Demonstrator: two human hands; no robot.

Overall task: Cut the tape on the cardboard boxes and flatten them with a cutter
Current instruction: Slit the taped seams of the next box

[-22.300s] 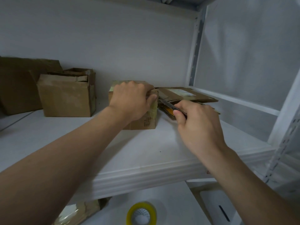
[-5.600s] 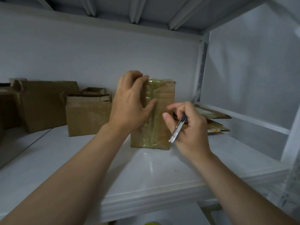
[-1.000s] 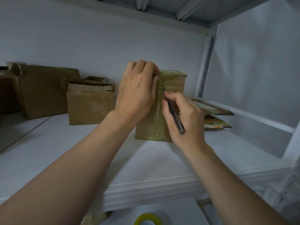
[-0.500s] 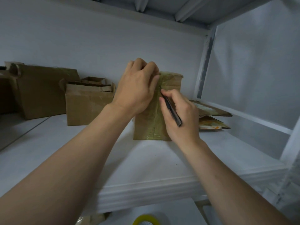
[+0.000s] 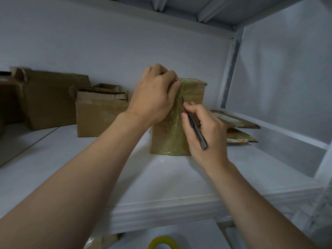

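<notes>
Head view: the taped box (image 5: 195, 95) stands upright on the shelf (image 5: 161, 178), directly ahead of both hands, with its long axis vertical. The left hand (image 5: 155, 95) curls over its upper left edge and grips it. The right hand (image 5: 208, 135), just beside and lower, pinches the cutter (image 5: 195, 127) pen-fashion, with the tip apparently on the tape seam. Judged: the cut runs downward.

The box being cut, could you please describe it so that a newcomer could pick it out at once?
On the white shelf, look between the open boxes on the left and the flattened cardboard on the right. The box stands upright, held by the left hand while the right hand puts a cutter to it. It alone is closed, its front covered in shiny tape.
</notes>
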